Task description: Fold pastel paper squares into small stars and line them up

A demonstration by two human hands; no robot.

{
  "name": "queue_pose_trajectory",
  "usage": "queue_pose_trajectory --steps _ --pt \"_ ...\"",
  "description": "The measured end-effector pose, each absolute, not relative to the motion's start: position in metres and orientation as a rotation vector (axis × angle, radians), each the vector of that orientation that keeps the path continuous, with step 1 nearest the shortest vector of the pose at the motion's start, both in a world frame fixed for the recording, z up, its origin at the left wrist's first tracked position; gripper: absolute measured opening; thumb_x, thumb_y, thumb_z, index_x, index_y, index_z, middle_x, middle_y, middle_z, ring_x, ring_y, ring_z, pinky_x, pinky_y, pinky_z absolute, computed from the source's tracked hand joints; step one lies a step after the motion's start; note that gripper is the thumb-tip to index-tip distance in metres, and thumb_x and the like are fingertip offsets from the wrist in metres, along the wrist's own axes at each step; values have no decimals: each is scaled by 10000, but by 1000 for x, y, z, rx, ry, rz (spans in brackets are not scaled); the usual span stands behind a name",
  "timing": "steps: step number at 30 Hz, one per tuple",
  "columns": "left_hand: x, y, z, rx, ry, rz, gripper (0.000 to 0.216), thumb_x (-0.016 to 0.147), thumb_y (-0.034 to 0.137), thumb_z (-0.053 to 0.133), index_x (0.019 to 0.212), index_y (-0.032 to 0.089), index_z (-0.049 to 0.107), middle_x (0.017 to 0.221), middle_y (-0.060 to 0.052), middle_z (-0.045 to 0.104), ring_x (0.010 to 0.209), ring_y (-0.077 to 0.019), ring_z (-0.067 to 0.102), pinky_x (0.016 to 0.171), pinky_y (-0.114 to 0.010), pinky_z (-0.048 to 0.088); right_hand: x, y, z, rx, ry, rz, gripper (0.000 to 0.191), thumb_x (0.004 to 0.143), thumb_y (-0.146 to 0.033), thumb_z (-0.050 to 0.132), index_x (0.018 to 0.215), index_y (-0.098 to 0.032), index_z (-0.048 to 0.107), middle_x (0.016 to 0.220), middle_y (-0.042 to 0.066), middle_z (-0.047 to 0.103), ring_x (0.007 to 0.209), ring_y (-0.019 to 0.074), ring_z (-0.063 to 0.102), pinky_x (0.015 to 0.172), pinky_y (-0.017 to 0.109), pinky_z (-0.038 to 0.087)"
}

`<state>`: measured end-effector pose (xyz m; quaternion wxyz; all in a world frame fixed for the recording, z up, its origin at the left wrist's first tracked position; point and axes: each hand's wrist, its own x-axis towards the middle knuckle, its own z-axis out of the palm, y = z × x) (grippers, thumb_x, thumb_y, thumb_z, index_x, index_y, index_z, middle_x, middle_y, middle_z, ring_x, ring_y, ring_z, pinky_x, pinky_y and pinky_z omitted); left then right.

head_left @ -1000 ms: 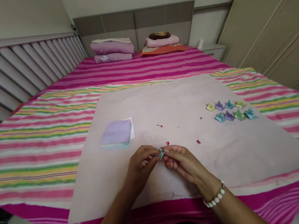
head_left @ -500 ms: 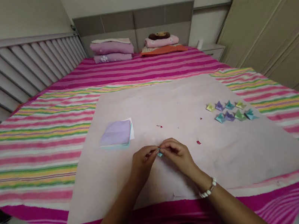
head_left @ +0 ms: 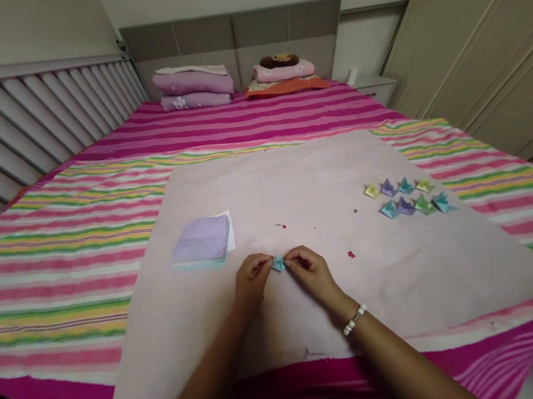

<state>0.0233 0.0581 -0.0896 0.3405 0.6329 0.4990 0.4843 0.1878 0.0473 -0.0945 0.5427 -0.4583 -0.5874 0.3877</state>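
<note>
Between my two hands is a small light-blue folded paper piece point(head_left: 278, 264), pinched at both sides just above the pale sheet. My left hand point(head_left: 253, 280) grips its left corner between thumb and fingertips. On the opposite side, my right hand point(head_left: 313, 274), with a white beaded bracelet on the wrist, pinches the right corner. A stack of square coloured papers point(head_left: 202, 240), lilac on top, lies left of my hands. Over to the right sit two rows of folded paper pieces point(head_left: 405, 206) in yellow, purple, blue and green.
The pale sheet point(head_left: 322, 170) covers a striped bed point(head_left: 53, 260). On it lie a small red-tipped stick point(head_left: 281, 226), a red scrap point(head_left: 351, 254) and a tiny dark bit point(head_left: 355, 211). Folded bedding point(head_left: 194, 86) is stacked by the headboard; a railing point(head_left: 30, 115) runs along the left.
My hands have moved slightly apart, and more of the blue paper piece shows between them, spread wider. The whole view has shifted a little.
</note>
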Motion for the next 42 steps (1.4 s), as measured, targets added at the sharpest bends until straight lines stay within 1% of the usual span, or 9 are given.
queue_pose_trajectory --steps 5,8,13,17,22,29,32,37,42 --pt "23 56 -94 1630 1379 1254 81 746 192 567 771 171 641 760 -16 657 678 -128 639 605 -226 515 187 44 -95 -1094 -1438 867 65 804 -220 618 763 -209 668 810 33 612 691 155 553 614 273 436" --pt "27 53 -94 1651 1415 1241 113 720 118 531 767 172 618 703 5 627 622 -117 609 560 -214 493 187 41 -95 -1094 -1470 828 74 809 -198 598 765 -206 657 822 37 609 694 154 560 607 270 441" --pt "34 50 -91 1752 1441 1224 190 687 37 501 729 175 624 761 -13 612 682 -125 582 590 -225 471 186 40 -95 -1113 -1490 805 74 805 -186 588 749 -205 633 810 35 594 692 155 557 602 268 446" --pt "36 46 -89 1832 1470 1195 193 706 34 509 758 177 627 786 -27 599 728 -147 571 637 -259 471 185 40 -95 -1120 -1495 810 70 802 -188 595 738 -203 620 801 35 583 672 151 544 591 269 444" --pt "35 40 -87 1875 1515 1154 237 699 8 484 805 178 611 832 -33 576 734 -151 554 644 -267 466 184 39 -95 -1134 -1468 839 66 785 -161 571 761 -205 613 803 28 580 666 146 534 583 262 435" --pt "39 35 -78 2068 1693 918 233 754 47 479 877 187 619 942 -61 581 865 -189 593 725 -299 489 184 39 -94 -1110 -1480 845 134 721 -101 526 737 -200 615 837 34 587 686 149 533 584 261 416" --pt "40 34 -76 2060 1735 901 250 747 37 473 897 189 602 948 -63 582 864 -188 599 728 -296 493 183 39 -93 -1117 -1482 838 146 707 -95 519 731 -200 618 846 38 593 689 153 534 586 266 415" --pt "39 33 -74 2053 1756 871 244 730 22 467 842 205 583 954 -46 577 799 -167 594 661 -274 481 183 39 -91 -1120 -1480 840 163 700 -83 515 717 -205 621 853 41 595 710 161 546 589 270 420" --pt "40 33 -75 2168 1789 814 205 743 28 481 808 195 581 928 -59 574 826 -182 592 681 -281 485 182 39 -91 -1126 -1484 839 177 701 -75 515 718 -204 635 867 47 600 704 160 547 599 277 429"
